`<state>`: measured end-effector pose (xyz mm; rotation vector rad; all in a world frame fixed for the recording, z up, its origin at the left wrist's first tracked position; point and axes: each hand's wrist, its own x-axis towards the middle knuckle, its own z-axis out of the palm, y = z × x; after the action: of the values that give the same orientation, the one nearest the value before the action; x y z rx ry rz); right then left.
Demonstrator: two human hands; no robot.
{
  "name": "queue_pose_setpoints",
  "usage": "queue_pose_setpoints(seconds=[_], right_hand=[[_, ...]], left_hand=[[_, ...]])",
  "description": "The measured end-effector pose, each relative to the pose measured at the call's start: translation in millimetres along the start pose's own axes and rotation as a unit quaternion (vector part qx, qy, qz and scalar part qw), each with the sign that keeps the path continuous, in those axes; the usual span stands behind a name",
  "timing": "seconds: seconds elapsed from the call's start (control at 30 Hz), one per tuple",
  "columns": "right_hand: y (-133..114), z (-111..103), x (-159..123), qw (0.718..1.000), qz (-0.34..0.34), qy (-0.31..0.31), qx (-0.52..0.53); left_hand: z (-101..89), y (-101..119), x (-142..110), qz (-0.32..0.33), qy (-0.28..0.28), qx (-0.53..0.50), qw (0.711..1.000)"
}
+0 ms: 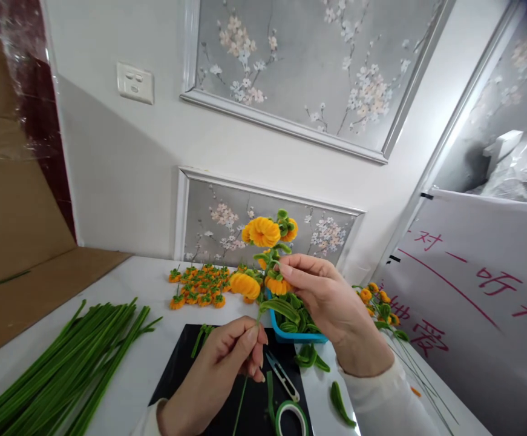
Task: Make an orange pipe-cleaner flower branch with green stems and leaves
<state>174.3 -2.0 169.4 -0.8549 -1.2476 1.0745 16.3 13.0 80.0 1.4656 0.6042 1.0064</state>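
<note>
Between my hands stands an upright artificial flower spray with fuzzy orange blooms (264, 232) and green leaves. My left hand (227, 363) pinches its thin green stem low down, just under a long leaf (281, 309). Higher up, my right hand (322, 290) has thumb and forefinger closed on the spray among the blooms; the exact spot is partly hidden by the fingers. Below lie thread snips (283, 376) and a roll of green tape (291, 420) on a black mat (186, 351). Behind the spray sits a blue basket (290, 336) of green fuzzy leaves.
Green fuzzy stems (72, 363) lie bunched on the left of the white table (149, 275). Several small orange flower heads (204, 281) are grouped at the back. Loose leaves (341, 404) lie at right, near a finished-looking spray (383, 312). Cardboard (13, 200) stands far left.
</note>
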Motion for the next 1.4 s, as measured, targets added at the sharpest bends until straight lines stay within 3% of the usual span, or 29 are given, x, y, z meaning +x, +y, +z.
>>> queue_pose_setpoints(seconds=[0.17,0.3,0.47,0.6,0.87,1.07,1.27,1.4], right_hand=[[2.3,1.5,3.1,1.000,-0.018,0.021,-0.014],[-2.2,-3.2,1.9,0.994,-0.057,0.011,-0.092],[-2.5,-8.4,-6.3,0.959,-0.157,0.074,-0.223],[6.6,-0.8,-10.3,0.940,-0.201,0.081,-0.264],[7.1,3.2,-5.9,0.973,-0.159,0.024,-0.166],[7.9,0.7,-4.6,0.974,-0.165,0.005,-0.155],[8.6,-3.1,-11.1,0.962,-0.197,0.041,-0.186],[19.9,-4.6,-23.1,0.966,-0.178,0.058,-0.179]], left_hand=[[-1.9,-1.3,-1.2,-0.014,-0.011,-0.042,0.999],[-5.5,0.0,0.1,-0.003,-0.008,-0.019,1.000],[-7.8,3.7,2.5,-0.005,0.014,-0.022,1.000],[-6.9,2.1,3.3,-0.001,0.016,-0.012,1.000],[-8.1,0.3,2.0,-0.007,0.000,-0.029,1.000],[-4.9,6.1,0.9,-0.027,-0.030,-0.108,0.993],[-9.8,11.0,0.9,-0.038,-0.027,-0.164,0.985],[-14.2,12.1,0.7,-0.048,-0.036,-0.243,0.968]])
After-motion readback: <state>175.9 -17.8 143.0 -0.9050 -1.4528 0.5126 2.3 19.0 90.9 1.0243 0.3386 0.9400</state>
